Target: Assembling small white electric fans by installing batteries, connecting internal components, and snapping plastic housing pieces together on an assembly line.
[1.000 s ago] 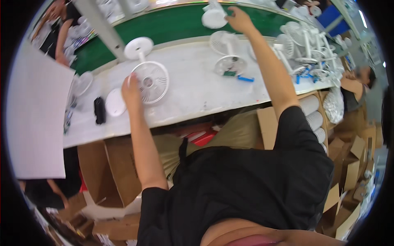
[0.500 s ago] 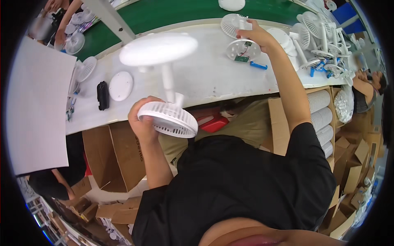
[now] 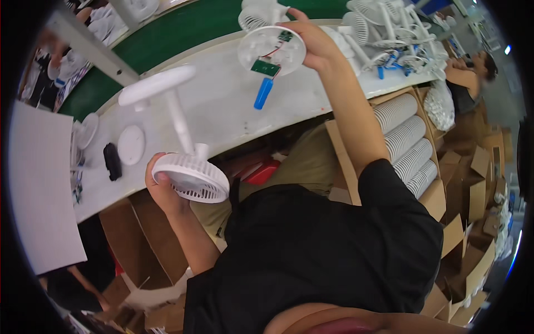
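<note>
My left hand [image 3: 162, 188] is closed on the round head of a white fan [image 3: 194, 177], held upside down at the table's front edge. The fan's stem rises to a closed round base. Farther off, my right hand [image 3: 316, 45] is closed on a second white fan [image 3: 245, 42], its open base facing me; the exact grip is partly hidden behind the base. Inside that base show a green circuit board [image 3: 265, 68], a smaller board and red wires. A blue cylindrical battery [image 3: 263, 93] hangs from it.
On the white table [image 3: 222, 114] lie a black pouch-like object [image 3: 112, 161] and a white disc cover [image 3: 131, 145]. Several fans [image 3: 389, 33] crowd the far right. A green belt [image 3: 189, 28] runs behind. Cardboard boxes [image 3: 146, 239] stand below, one holding ribbed white parts [image 3: 409, 139].
My right hand has lifted the fan with the open base off the table, and its battery now dangles. My head view has turned; the left hand still holds its fan, now tilted more.
</note>
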The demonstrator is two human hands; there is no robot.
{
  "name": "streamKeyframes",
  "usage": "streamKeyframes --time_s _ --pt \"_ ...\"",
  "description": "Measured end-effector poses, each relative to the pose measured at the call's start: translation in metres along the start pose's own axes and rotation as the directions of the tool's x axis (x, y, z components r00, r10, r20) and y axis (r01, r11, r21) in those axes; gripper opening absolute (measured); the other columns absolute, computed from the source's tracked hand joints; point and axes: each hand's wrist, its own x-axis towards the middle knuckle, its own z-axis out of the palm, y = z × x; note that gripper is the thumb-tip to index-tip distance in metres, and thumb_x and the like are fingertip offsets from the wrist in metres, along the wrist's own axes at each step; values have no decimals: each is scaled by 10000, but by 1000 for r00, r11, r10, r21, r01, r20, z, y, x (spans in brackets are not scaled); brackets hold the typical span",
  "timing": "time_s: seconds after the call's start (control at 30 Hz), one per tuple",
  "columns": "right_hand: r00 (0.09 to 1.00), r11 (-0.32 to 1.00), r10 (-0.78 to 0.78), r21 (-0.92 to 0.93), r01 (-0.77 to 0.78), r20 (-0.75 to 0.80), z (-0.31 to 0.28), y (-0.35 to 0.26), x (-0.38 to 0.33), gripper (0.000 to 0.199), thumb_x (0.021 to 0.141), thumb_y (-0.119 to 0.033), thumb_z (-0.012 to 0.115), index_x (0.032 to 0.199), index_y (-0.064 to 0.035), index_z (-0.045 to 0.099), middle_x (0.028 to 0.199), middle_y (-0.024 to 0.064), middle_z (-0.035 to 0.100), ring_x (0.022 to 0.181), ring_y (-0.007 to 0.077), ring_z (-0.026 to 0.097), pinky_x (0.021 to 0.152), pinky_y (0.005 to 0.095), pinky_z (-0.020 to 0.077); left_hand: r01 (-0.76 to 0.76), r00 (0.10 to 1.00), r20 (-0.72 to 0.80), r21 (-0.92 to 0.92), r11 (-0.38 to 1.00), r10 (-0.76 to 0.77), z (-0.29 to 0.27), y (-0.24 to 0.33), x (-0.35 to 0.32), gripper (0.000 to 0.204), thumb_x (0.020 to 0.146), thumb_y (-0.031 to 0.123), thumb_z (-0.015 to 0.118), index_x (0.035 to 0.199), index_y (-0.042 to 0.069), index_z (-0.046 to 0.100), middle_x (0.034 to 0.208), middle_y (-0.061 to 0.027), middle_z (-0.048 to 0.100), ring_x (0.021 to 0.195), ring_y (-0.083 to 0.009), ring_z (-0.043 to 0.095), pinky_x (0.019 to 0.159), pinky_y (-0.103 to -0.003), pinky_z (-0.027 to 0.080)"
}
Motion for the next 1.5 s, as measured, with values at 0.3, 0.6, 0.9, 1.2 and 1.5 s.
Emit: streamKeyframes --time_s 0.3,0.6,0.9,1.2,1.5 --pt "999 966 31 259 -20 -38 -15 -2 -19 432 900 -37 565 1311 27 451 1231 253 552 1037 293 623 827 349 563 181 954 -227 -88 980 -196 31 -18 24 349 995 296 518 1172 -3 543 1023 -139 654 882 -195 658 750 -299 535" --pt "1000 707 -7 707 8 -5 -24 -6 -8 271 938 -94 497 1169 17 587 1101 198 640 1031 273 623 891 405 531 229 967 -77 -160 960 -244 26 -32 40 343 991 265 520 1204 -3 544 1063 -144 648 906 -224 648 798 -312 535" --pt "904 693 -337 581 427 -262 -15 -67 -14 580 898 -109 478 1440 -96 272 1324 242 455 1193 352 508 1007 478 420 331 886 -169 -419 846 -431 18 -65 75 360 995 224 503 1300 36 477 1112 -159 634 917 -252 660 764 -368 565" --pt "829 710 -499 430 558 -252 -20 -34 -3 698 885 -111 488 1498 -174 160 1346 233 396 1242 349 458 1034 469 388 352 873 -169 -430 831 -457 17 -61 77 403 989 251 515 1338 56 459 1138 -146 619 908 -240 650 758 -347 550" --pt "797 705 -542 372 604 -267 1 12 13 759 880 -73 489 1519 -171 91 1477 205 216 1305 342 399 1052 460 378 377 901 -88 -330 865 -426 8 -69 81 428 967 238 530 1353 70 451 1131 -138 619 919 -250 646 768 -345 539"
